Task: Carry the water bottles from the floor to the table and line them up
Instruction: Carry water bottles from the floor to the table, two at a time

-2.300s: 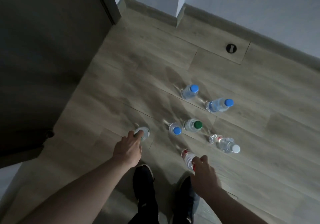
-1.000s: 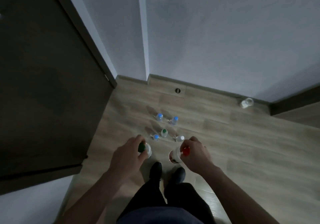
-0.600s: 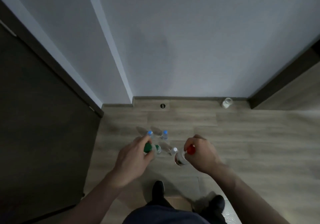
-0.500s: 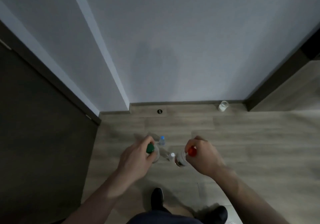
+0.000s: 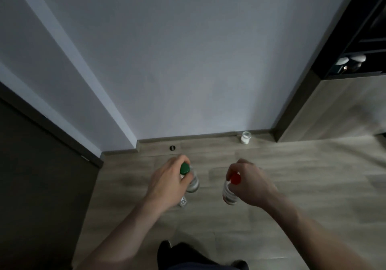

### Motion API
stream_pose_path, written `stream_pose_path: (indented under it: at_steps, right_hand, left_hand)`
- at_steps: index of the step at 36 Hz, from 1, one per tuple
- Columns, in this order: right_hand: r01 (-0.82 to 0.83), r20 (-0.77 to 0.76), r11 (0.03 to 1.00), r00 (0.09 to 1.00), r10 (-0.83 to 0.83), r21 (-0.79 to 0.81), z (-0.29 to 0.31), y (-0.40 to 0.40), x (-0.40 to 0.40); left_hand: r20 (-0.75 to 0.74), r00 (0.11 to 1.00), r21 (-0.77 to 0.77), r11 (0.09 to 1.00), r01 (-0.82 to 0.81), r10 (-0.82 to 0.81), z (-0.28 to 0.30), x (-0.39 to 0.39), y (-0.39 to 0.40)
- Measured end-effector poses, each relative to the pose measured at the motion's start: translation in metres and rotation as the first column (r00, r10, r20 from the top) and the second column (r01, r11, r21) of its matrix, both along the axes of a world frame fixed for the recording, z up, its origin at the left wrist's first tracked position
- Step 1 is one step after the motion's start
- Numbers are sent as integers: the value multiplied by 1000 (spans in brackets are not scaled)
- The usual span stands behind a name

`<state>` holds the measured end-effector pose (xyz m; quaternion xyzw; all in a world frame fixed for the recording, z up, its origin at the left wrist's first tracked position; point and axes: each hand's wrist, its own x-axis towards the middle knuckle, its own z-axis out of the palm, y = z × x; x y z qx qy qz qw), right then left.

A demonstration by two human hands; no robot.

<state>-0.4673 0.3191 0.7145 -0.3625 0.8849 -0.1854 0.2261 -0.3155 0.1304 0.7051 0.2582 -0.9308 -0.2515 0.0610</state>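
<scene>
My left hand [image 5: 167, 184] grips a clear water bottle with a green cap [image 5: 191, 181] by its neck, held above the wooden floor. My right hand [image 5: 249, 184] holds a second clear bottle with a red cap [image 5: 229, 193] the same way, hanging down from the fingers. A bit of another bottle [image 5: 183, 202] shows on the floor just under my left hand; the other floor bottles are hidden behind my hands. No table is in view.
A pale wall rises straight ahead. A dark door [image 5: 41, 182] stands on the left. A small white jar [image 5: 245, 137] sits by the skirting board. A dark shelf unit [image 5: 355, 61] with items is at the upper right. My feet [image 5: 167, 249] show below.
I have stood up with both bottles; the view has swung up from the floor to the wall. The floor bottles have slipped out of sight behind my hands.
</scene>
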Motion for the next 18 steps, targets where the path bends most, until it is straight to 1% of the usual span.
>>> stream_pose_path:
  at_steps: [7,18]
  right_hand:
    - [31,-8,999,999,-31,-14,10,69,-50]
    - [171,8,984,985,-171,-40,7,140,-133]
  left_hand:
    - [-5,1000,11,1000,21,-21,11,-55,61]
    - [52,981,-29,982,189,-187,17,-169,111]
